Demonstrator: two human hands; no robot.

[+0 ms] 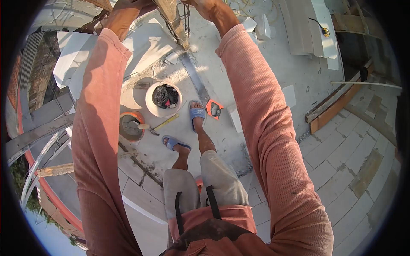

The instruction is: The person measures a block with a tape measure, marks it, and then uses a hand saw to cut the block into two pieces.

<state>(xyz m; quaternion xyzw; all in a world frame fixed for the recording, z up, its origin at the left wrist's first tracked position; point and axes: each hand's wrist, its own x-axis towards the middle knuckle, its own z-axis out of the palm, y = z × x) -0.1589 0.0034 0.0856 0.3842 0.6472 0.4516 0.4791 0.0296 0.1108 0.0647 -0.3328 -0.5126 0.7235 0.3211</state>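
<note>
Both of my arms reach up to the top edge of the head view. My left hand (131, 7) is cut off there, on the left of an upright wooden post (168, 12). On the post's other side, my right hand (206, 6) is close to the thin steel rebar (186, 19). The fingers of both hands are mostly outside the picture, so a grip cannot be made out. Below the post's foot, a handsaw (193, 74) with an orange and black handle lies on the concrete floor.
By my feet stand a white bucket (150, 104) with a black plastic bag inside and an orange bucket (137, 135) of grey mix. A hammer (164, 123) lies nearby. White blocks (299, 30) and a tape measure (326, 32) sit at upper right, with wooden boards (337, 100) below.
</note>
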